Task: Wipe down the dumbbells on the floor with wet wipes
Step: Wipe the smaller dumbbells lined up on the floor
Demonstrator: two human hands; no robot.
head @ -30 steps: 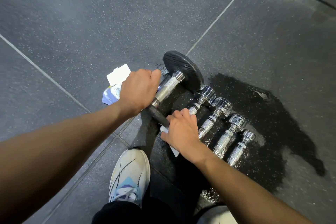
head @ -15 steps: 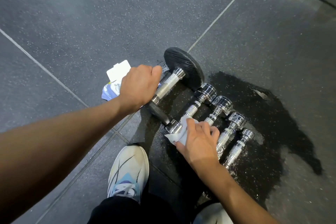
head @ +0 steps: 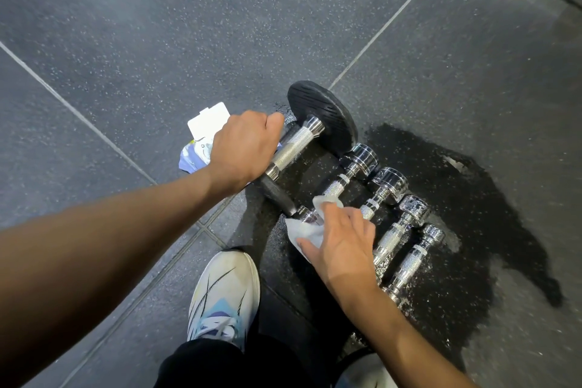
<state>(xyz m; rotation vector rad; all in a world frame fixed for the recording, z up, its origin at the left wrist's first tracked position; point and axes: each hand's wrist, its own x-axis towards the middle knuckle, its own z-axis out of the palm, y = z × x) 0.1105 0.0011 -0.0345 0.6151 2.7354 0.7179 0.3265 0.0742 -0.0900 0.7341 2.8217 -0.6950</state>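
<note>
While clenching left hand [head: 242, 148] round black dumbbell [head: 296, 145], pressing wet wipe [head: 304, 230] on first chrome dumbbell [head: 334, 188] with flat right hand [head: 343, 246]; likely needing handle-length strokes next.

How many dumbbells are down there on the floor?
5. A big black dumbbell gripped by the left hand, then four chrome ones in a row beside it: the first under the wipe, second, third, fourth. None looks hidden.

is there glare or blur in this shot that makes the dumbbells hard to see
Head view: bright glints on the chrome dumbbells break up their outlines; the wet patch reads near black, much like shadow; the wide lens makes the left forearm loom large; little motion blur on the right hand.
</note>
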